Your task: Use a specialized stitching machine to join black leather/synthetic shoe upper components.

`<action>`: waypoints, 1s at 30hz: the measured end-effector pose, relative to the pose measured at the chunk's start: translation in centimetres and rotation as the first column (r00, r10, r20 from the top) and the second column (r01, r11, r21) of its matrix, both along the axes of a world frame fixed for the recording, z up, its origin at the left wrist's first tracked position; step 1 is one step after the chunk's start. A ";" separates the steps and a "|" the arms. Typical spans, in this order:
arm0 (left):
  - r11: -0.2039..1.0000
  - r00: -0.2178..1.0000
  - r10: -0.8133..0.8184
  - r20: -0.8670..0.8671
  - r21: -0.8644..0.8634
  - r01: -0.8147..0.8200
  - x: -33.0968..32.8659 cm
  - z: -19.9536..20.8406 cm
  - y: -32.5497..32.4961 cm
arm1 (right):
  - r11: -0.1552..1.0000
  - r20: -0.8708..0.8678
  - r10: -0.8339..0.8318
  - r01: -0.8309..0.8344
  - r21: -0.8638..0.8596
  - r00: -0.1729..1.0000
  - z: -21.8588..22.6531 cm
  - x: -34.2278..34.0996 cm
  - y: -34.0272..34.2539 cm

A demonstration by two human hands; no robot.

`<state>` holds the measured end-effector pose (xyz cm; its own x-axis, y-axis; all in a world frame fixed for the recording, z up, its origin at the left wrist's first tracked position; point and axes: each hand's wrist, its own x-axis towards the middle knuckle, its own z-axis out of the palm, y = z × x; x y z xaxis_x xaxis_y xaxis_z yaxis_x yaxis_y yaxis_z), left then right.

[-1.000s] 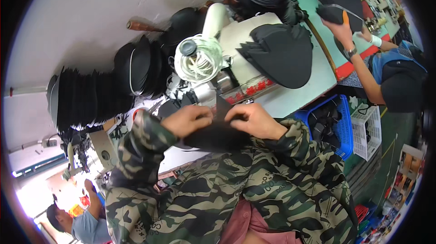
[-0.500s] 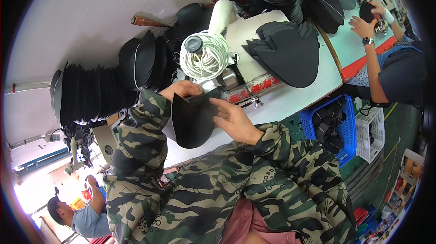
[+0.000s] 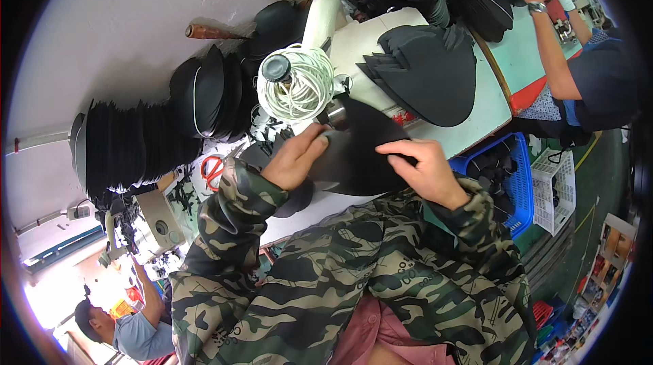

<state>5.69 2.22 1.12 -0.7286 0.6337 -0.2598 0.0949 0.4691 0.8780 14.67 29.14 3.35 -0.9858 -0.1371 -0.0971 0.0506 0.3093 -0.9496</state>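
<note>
The left hand (image 3: 296, 158) pinched the left side of one black piece (image 3: 360, 151). The right hand (image 3: 425, 171) had its fingers on the other side, but one cannot tell if they pinched. The piece was just below and right of the white cord coil (image 3: 303, 96). Half a second before, it was curled up narrow; now it was spread wide, and the hands were farther apart. It hid some of the machine front below the coil. One pair of red scissors (image 3: 213, 171) now showed, left of and below the coil. One black pile (image 3: 435, 79) sat right of the coil. Farther right and lower were two baskets, one blue (image 3: 522, 175) and one white (image 3: 564, 188).
</note>
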 end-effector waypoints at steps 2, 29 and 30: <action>0.997 0.813 0.070 0.578 -0.055 -0.046 1.0 1.2 -0.3 | 0.991 -0.103 -0.135 0.135 -0.011 0.985 0.1 0.6 0.7; 0.602 0.738 -0.562 -0.372 -0.797 0.057 0.0 -4.7 -11.8 | 0.777 -0.527 0.056 0.295 0.557 0.848 1.6 -2.2 5.1; 0.604 0.738 -0.561 -0.374 -0.795 0.056 -0.2 -4.8 -11.7 | 0.823 -0.487 0.053 0.238 0.516 0.872 1.2 -1.7 3.8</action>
